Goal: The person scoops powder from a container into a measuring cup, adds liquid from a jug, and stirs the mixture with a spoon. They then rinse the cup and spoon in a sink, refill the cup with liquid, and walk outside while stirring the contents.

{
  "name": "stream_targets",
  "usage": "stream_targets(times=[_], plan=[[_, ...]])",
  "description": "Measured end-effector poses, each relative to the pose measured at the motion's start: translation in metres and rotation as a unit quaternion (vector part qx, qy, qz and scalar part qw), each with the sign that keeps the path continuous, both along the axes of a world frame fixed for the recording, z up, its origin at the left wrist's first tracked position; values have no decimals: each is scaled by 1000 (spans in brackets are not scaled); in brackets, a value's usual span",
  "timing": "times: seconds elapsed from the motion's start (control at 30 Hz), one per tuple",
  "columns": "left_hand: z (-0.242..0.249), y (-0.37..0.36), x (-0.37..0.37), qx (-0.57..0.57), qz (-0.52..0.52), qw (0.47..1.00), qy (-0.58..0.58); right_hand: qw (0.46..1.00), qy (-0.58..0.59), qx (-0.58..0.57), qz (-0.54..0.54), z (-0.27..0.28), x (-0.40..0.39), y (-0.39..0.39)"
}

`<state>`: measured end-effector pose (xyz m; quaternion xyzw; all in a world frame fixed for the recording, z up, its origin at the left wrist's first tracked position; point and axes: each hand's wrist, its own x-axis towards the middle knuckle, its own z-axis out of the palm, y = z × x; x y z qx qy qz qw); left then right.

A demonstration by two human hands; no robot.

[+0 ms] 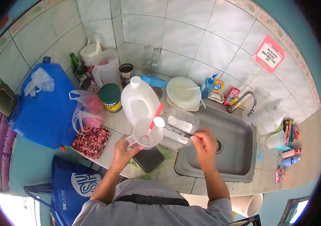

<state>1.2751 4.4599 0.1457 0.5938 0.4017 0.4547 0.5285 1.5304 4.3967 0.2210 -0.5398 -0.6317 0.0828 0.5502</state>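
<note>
My left hand (120, 153) is closed around the handle of a translucent plastic cup (138, 132), held over a dark flat square device (150, 161). A red-handled utensil (158, 113) leans inside the cup. Between the fingers of my right hand (205, 147) is a spoon with a black patterned handle (181, 132). Its bowl carries a heap of white powder (159, 122) right at the cup's right rim. Below the spoon stands a clear rectangular container (195, 117) with more white powder (178, 123) inside. A white plastic jug (138, 98) stands just behind the cup.
The steel sink (239, 150) and its faucet (249, 96) lie to the right. Stacked plates (185, 88) stand behind the container. A green tub (110, 96), a pink-filled bag (92, 113) and a big blue water container (47, 109) crowd the left. Packets and bottles (290, 160) line the far right.
</note>
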Motion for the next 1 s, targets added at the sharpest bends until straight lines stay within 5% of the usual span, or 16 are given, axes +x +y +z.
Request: stream_targets(times=[0.17, 0.27, 1.0], plan=[[5, -2, -2, -11, 2, 1000, 2, 908, -388, 154, 32, 5, -17, -2], [7, -3, -2, -6, 0, 1000, -9, 867, -464, 179, 33, 6, -24, -2], [-2, -3, 0, 14, 17, 1000, 23, 902, -397, 167, 19, -14, -18, -9]])
